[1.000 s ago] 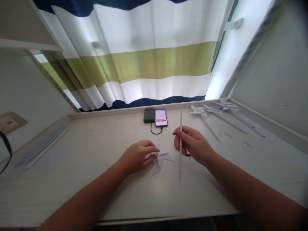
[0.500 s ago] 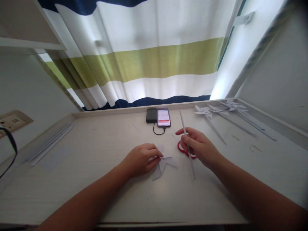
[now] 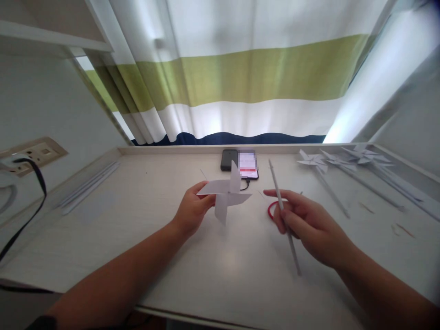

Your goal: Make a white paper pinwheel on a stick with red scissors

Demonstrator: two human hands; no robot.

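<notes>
Raised above the table, a white paper pinwheel (image 3: pixel 227 195) with its blades spread faces me. My left hand (image 3: pixel 193 208) is closed on its left blade, and some fingers are hidden behind the paper. In my right hand (image 3: pixel 305 220) a thin white paper stick (image 3: pixel 289 233) slants, pinched between thumb and fingers, with the index finger stretched out past it. Red-handled scissors (image 3: pixel 271 211) lie on the table under the right hand, mostly covered by it. Stick and pinwheel are apart.
Several finished pinwheels on sticks (image 3: pixel 312 160) lie at the back right. Rolled paper sticks (image 3: pixel 91 185) rest at the left. A phone (image 3: pixel 248 164) and a black power bank (image 3: pixel 229 160) sit at the back, joined by a cable. Paper scraps (image 3: pixel 405 230) lie on the right.
My left hand has lifted the pinwheel off the table and turned its face toward me. My right hand still holds the stick. The view has shifted a little left.
</notes>
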